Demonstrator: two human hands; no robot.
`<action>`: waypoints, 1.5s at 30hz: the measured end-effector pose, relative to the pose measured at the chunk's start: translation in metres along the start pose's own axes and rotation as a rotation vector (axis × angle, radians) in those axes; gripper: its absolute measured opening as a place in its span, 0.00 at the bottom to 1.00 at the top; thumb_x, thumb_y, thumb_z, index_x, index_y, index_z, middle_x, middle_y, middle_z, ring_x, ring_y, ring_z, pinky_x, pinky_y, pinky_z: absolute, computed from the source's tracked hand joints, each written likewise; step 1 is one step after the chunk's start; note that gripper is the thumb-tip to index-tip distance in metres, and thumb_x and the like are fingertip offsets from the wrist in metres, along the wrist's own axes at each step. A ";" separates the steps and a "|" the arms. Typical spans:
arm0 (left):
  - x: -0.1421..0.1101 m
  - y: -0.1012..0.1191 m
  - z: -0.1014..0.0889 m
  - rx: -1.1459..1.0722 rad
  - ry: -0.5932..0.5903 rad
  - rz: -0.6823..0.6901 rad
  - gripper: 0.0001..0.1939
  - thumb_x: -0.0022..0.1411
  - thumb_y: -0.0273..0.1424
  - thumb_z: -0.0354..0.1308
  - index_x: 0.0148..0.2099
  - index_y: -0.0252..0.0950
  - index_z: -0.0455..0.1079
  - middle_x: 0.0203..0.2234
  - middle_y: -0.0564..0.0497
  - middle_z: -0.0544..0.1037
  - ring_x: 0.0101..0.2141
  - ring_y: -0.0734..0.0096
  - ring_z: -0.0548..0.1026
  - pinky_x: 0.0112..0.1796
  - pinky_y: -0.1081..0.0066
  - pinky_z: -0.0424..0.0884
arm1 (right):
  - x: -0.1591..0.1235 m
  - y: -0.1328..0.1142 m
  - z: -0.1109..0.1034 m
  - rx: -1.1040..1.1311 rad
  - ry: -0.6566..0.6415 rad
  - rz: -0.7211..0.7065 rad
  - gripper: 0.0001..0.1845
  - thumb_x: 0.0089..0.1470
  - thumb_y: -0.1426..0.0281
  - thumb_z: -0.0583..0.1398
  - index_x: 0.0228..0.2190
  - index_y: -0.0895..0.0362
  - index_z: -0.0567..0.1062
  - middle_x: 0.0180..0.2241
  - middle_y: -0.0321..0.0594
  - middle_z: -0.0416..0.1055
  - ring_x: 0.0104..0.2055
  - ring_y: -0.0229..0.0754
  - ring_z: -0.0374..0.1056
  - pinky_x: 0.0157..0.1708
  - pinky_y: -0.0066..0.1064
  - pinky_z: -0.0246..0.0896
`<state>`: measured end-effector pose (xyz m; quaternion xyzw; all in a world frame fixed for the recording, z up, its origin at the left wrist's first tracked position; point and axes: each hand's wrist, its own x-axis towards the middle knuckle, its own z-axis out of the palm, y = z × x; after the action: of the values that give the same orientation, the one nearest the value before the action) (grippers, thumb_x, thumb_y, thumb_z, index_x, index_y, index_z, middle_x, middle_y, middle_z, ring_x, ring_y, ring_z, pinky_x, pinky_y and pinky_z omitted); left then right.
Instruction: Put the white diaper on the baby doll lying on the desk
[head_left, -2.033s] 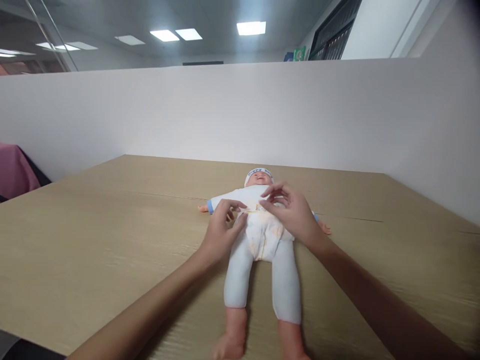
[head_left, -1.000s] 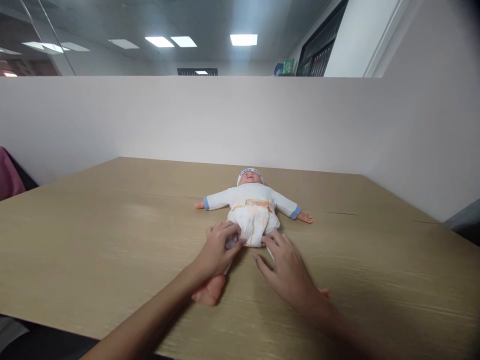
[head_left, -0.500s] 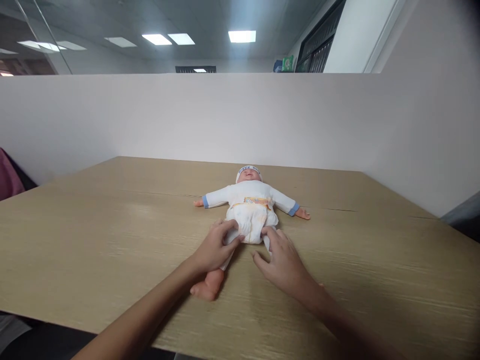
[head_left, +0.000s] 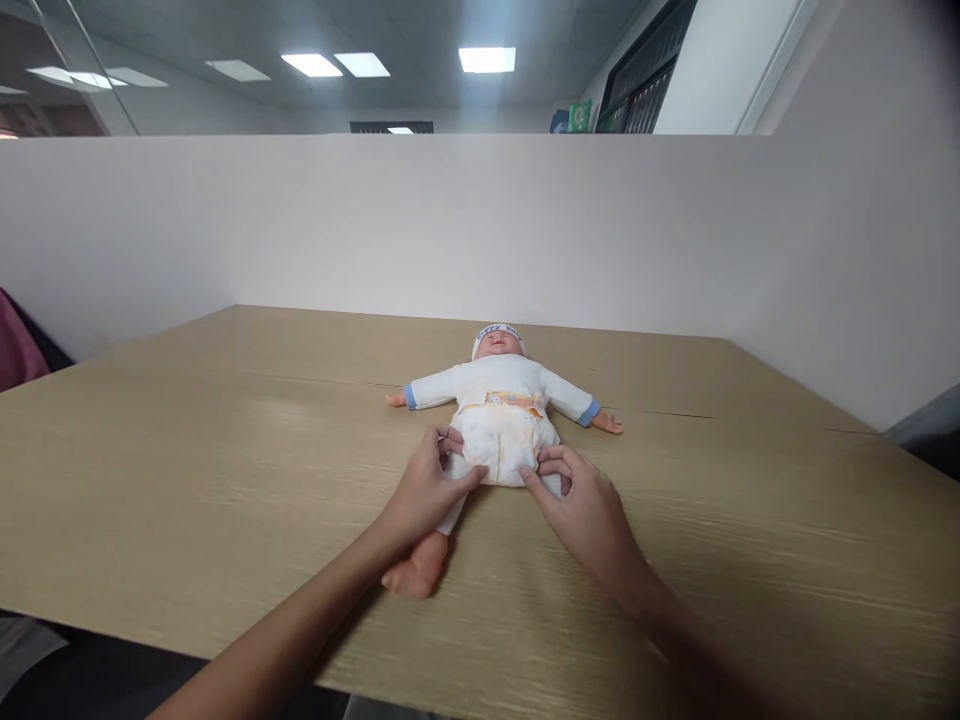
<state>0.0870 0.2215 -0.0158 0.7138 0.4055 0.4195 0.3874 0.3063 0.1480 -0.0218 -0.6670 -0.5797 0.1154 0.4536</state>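
A baby doll (head_left: 499, 376) in a white top with blue cuffs and a printed headband lies on its back, arms spread, head away from me. Round its hips is a white diaper (head_left: 499, 445) with an orange printed strip at the waist. My left hand (head_left: 431, 485) pinches the diaper's edge at the left leg opening, thumb on the front. On the other side my right hand (head_left: 581, 500) has thumb and fingers closed on the diaper's right leg edge. One bare doll foot (head_left: 420, 568) shows beside my left forearm; my right arm hides the other leg.
The doll lies on a wide wooden table (head_left: 262, 450) with a seam across it. Behind the table stands a white partition wall (head_left: 375, 220). Something maroon (head_left: 19, 345) is at the far left edge.
My right hand's fingers have moved up and outward, and its thumb has come in to the diaper's edge. The left fingers have shifted slightly outward. The diaper front looks smoother and wider.
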 end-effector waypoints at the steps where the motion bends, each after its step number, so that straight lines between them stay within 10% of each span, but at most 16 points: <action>1: 0.000 0.000 0.001 -0.008 -0.004 -0.019 0.21 0.61 0.39 0.71 0.50 0.40 0.66 0.48 0.48 0.76 0.49 0.61 0.77 0.54 0.60 0.71 | 0.000 0.000 0.000 -0.015 -0.003 -0.015 0.16 0.62 0.52 0.66 0.38 0.50 0.77 0.37 0.42 0.84 0.40 0.56 0.76 0.40 0.42 0.62; 15: 0.004 0.011 -0.007 -0.063 -0.177 -0.187 0.20 0.61 0.45 0.70 0.48 0.35 0.79 0.42 0.46 0.84 0.44 0.55 0.80 0.47 0.62 0.72 | 0.009 -0.003 -0.008 -0.043 -0.146 0.047 0.22 0.63 0.49 0.62 0.41 0.53 0.85 0.34 0.42 0.82 0.33 0.49 0.70 0.34 0.37 0.57; 26: 0.011 0.006 -0.011 -0.495 -0.289 -0.356 0.26 0.62 0.52 0.71 0.49 0.35 0.78 0.46 0.42 0.84 0.46 0.55 0.79 0.47 0.61 0.73 | 0.018 -0.008 -0.012 0.067 -0.299 0.111 0.19 0.60 0.51 0.62 0.29 0.53 0.73 0.24 0.32 0.67 0.26 0.40 0.58 0.28 0.33 0.43; 33: 0.010 -0.002 -0.008 -0.513 -0.251 -0.330 0.25 0.62 0.50 0.72 0.51 0.36 0.77 0.50 0.42 0.83 0.49 0.55 0.78 0.50 0.61 0.73 | 0.020 -0.003 -0.017 0.028 -0.349 0.095 0.20 0.61 0.50 0.61 0.29 0.52 0.71 0.23 0.29 0.58 0.26 0.39 0.53 0.28 0.33 0.45; 45: 0.001 0.001 0.004 -0.416 -0.019 -0.297 0.22 0.59 0.50 0.75 0.43 0.36 0.79 0.42 0.46 0.85 0.44 0.60 0.79 0.45 0.65 0.72 | 0.007 -0.003 -0.019 0.014 -0.231 0.093 0.18 0.58 0.49 0.63 0.38 0.49 0.81 0.40 0.43 0.75 0.46 0.57 0.69 0.48 0.47 0.65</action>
<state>0.0914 0.2215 -0.0164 0.5553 0.4073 0.4257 0.5869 0.3192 0.1448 -0.0061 -0.6723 -0.5959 0.2164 0.3823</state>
